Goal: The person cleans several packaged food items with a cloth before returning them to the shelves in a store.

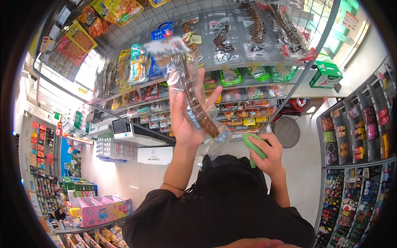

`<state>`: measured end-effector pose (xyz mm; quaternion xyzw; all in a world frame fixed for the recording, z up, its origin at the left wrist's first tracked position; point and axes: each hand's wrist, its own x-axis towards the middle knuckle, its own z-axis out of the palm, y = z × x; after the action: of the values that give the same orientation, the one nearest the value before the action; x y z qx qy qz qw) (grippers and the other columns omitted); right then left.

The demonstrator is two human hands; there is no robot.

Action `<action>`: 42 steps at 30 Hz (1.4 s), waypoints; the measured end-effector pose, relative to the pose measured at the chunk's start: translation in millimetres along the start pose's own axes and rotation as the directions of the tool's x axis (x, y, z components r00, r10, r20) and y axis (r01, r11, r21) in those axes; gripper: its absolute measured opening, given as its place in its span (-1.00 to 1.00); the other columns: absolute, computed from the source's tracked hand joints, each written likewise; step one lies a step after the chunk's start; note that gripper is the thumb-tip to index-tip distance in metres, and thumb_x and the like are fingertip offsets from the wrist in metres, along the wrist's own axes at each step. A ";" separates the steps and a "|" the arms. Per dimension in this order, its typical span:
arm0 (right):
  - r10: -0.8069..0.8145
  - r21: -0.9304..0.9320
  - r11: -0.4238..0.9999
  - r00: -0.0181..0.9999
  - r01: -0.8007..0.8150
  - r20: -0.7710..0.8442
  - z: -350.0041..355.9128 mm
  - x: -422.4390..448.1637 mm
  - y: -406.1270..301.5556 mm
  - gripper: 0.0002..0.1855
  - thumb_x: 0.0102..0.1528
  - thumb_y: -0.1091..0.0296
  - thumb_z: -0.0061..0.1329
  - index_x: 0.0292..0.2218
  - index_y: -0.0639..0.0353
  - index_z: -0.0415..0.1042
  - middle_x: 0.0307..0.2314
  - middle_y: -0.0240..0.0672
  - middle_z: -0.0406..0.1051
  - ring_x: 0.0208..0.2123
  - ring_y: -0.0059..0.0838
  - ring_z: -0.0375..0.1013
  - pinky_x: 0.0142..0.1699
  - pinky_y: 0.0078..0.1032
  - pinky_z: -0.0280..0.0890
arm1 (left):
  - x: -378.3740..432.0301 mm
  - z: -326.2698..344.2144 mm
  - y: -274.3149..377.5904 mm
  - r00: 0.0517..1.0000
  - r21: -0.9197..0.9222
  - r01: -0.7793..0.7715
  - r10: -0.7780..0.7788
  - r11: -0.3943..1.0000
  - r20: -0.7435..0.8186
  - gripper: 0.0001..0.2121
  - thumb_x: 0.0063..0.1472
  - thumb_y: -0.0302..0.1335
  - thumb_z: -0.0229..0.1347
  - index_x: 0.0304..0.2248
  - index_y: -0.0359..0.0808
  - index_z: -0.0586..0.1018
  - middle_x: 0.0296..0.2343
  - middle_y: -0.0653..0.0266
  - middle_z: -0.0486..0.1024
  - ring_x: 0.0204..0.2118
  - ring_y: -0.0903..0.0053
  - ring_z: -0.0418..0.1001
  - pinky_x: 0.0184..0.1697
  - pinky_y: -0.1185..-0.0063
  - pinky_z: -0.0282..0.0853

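Note:
A long, clear vacuum pack of dark brown meat [196,104] lies slantwise across the palm of my left hand [185,128]. Its thumb is beside the pack and its fingers are spread behind it. The pale header of the pack, at its far end, is blurred. My right hand [273,153], lower and to the right, grips a folded green cloth [256,148]. The cloth and the pack are apart. Beyond both hands rises a tiered display rack [186,76] of packed snacks, partly hidden by the pack and my left hand.
Similar meat packs [224,40] lie on the rack's top tier. A white scale with a screen [136,131] stands left of a white box [155,155]. To the right are a round grey stool [286,132], a green carton [325,74] and snack shelves [347,133]. A pink box [105,210] sits lower left.

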<state>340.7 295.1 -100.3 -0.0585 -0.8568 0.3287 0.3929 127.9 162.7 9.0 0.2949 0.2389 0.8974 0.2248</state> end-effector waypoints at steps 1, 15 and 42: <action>0.016 -0.002 1.000 1.000 -0.016 -0.007 -2.0 -1.2 1.6 -0.50 -0.13 0.47 0.29 -0.08 0.08 0.66 -0.29 -0.27 0.49 -0.31 -0.26 0.51 -0.27 -0.38 0.43 | 8.0 7.3 3.7 0.999 0.038 -0.021 0.019 0.999 0.034 -0.44 0.50 -0.38 -0.13 0.41 -0.05 0.02 0.38 0.13 0.05 0.44 0.26 0.06 0.33 -0.10 0.24; 0.087 -0.055 0.994 0.991 -0.093 -0.099 0.5 -18.3 7.4 -0.56 -0.04 0.48 0.26 -0.06 0.11 0.66 -0.30 -0.21 0.48 -0.37 -0.24 0.52 -0.28 -0.37 0.44 | 220.4 71.3 -80.5 0.978 0.082 0.155 -0.142 0.984 -0.154 -0.54 0.28 -0.49 0.26 0.14 -0.32 0.46 -0.10 0.18 0.57 -0.12 0.37 0.59 -0.12 0.31 0.56; 0.118 -0.165 0.978 0.991 -0.126 -0.060 -3.3 -10.2 22.0 -0.59 -0.03 0.43 0.26 -0.08 0.04 0.65 -0.32 -0.27 0.48 -0.34 -0.23 0.52 -0.26 -0.35 0.46 | 252.6 39.7 -146.6 0.864 0.834 -0.496 -0.229 -0.241 0.448 -0.42 0.27 -0.20 0.04 0.20 -0.36 0.45 0.31 -0.39 0.08 0.42 -0.13 -0.02 0.45 0.07 -0.14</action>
<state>346.5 310.2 -118.6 -0.1519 -0.8663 0.2771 0.3868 8.6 427.0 61.5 0.5801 0.7486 0.2836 -0.1507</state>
